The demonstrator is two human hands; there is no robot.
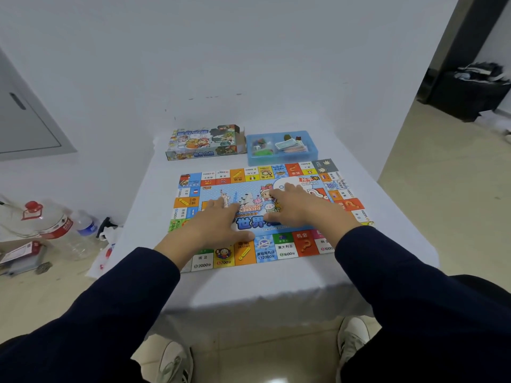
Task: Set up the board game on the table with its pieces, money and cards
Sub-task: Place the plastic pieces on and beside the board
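Game board (265, 246) flat beneath both hands, left (218, 223) and right (297, 207), fingers straight, each grip empty.

Game board (250, 183): colourful, unfolded flat, table centre; game box (203, 143): illustrated, lying behind board, left, end flap open; blue tray (282, 158): w/ pieces, money, cards, behind board, right.

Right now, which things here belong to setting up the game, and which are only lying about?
For the game: game board, blue tray of pieces and money, game box, both hands flat on the board: left hand, right hand.

Lying about: water bottles, plastic bag, black bin.
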